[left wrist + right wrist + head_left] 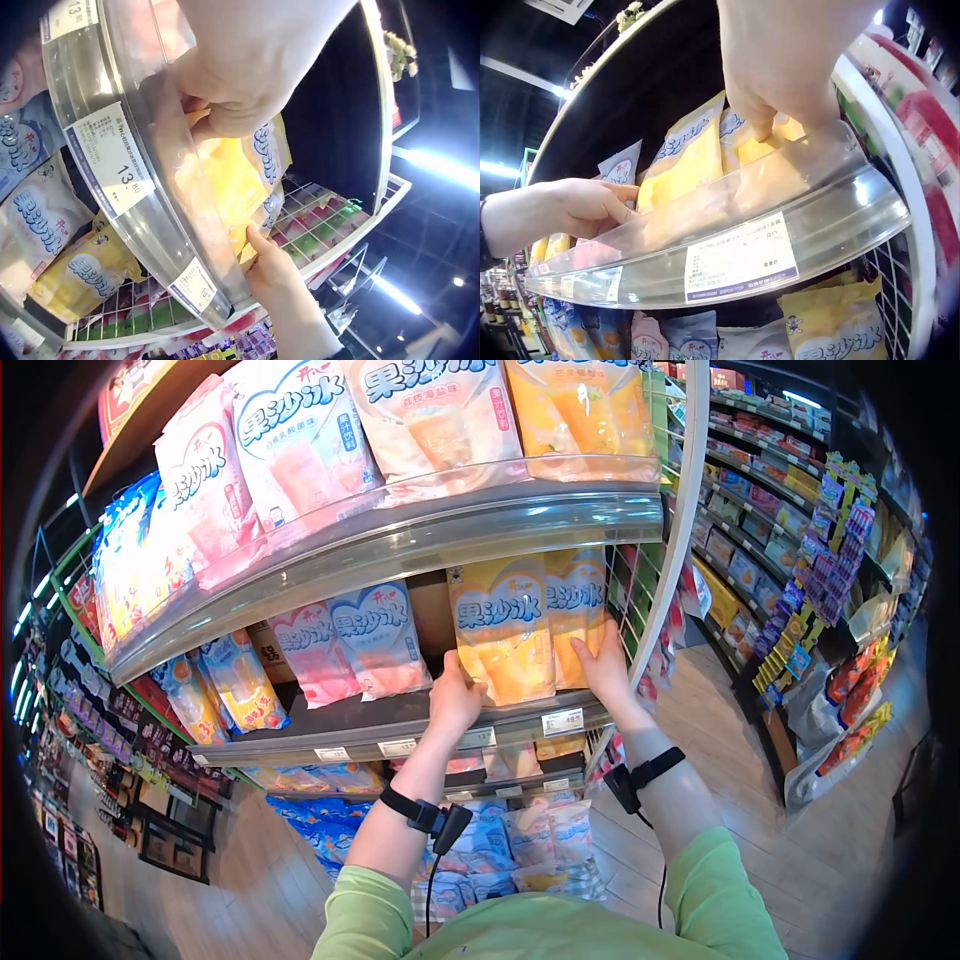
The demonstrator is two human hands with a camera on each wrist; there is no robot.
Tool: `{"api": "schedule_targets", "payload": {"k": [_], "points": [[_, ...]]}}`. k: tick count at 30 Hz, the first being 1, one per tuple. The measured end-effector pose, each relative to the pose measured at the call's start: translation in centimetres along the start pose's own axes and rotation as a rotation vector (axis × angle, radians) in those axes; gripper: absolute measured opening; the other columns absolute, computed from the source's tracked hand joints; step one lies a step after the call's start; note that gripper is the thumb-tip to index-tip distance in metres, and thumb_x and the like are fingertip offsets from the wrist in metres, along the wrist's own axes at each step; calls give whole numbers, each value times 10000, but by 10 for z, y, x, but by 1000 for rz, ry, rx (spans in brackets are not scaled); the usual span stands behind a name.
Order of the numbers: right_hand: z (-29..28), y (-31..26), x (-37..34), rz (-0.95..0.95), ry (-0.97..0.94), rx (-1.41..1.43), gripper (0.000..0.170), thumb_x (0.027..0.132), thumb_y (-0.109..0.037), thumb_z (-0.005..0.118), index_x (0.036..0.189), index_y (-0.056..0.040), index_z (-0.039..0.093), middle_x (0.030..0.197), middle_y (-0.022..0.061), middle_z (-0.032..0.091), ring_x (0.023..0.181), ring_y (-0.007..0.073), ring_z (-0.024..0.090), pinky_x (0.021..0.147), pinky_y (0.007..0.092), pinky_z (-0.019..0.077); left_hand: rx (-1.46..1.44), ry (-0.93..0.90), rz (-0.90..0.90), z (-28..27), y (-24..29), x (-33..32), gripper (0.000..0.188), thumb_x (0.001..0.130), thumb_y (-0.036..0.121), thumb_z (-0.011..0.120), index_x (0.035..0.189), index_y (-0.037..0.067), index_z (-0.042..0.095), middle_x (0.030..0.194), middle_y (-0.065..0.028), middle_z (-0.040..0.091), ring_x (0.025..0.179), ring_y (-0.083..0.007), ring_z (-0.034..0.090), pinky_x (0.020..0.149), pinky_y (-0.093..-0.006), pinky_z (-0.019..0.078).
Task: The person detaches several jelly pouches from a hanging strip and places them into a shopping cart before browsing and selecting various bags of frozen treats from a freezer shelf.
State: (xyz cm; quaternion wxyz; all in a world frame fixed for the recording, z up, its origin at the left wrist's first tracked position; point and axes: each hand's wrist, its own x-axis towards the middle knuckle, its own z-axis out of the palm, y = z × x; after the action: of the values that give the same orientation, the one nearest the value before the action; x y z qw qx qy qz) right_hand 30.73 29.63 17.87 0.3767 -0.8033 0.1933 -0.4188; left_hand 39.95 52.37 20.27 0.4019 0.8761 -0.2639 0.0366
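Observation:
Two yellow pouches stand side by side at the right end of the middle shelf; the left one (503, 630) overlaps the right one (577, 610). My left hand (457, 698) touches the lower left edge of the left pouch, its fingers partly hidden. On the right pouch's side lies my right hand (602, 665), thumb against its front and the other fingers out of sight. The right wrist view shows my left hand (581, 208) at the left pouch (682, 161) and my right hand (780, 67) bent down over the right pouch behind the clear shelf lip.
Pink and blue pouches (375, 640) stand left of my left hand. Above is a shelf with larger-looking pouches (300, 440) behind a clear front rail (400, 530). A white wire side panel (668, 560) borders the right. Price tags (562, 722) line the shelf edge.

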Motion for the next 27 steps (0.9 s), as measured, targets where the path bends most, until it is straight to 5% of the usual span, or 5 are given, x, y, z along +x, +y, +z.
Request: {"api": "schedule_targets", "payload": {"k": [10,17,19,23,27], "points": [[3,25,9,166,-67,128,593,885,-293,565,1295,85,364,1236,290,505,1171,374,493,966,374,393,-74,-51,11,-1,1,-9,500,753,120,676,1167,71,400,957,-197,649,932,-399,611,824,-454,470],[0,21,7,285,-125,378,498,942,-317,448,1300,28,416,1228,211,543,1166,294,504,977,324,368,-218,-81,18,26,21,-4,444,751,139,681,1127,101,447,874,-147,674,878,-341,641,780,-428,472],[-4,12,7,332,-106,468,548,942,-381,435,1282,49,425,1229,208,539,1156,290,507,979,324,362,-158,-12,63,36,37,-2,415,746,111,689,1101,79,475,831,-106,694,767,-218,679,708,-336,502],[-11,7,11,362,-279,730,692,880,-441,548,1304,78,378,1277,202,490,1200,272,465,994,311,353,-157,-32,43,59,47,1,425,754,118,682,1115,87,459,810,-116,679,777,-276,669,728,-362,499],[-11,11,4,237,-304,569,709,830,-259,676,1345,65,312,1272,185,492,1182,238,471,988,302,366,-159,140,211,69,41,-1,431,764,107,675,1130,79,451,854,-140,670,814,-322,654,738,-383,494]]}}
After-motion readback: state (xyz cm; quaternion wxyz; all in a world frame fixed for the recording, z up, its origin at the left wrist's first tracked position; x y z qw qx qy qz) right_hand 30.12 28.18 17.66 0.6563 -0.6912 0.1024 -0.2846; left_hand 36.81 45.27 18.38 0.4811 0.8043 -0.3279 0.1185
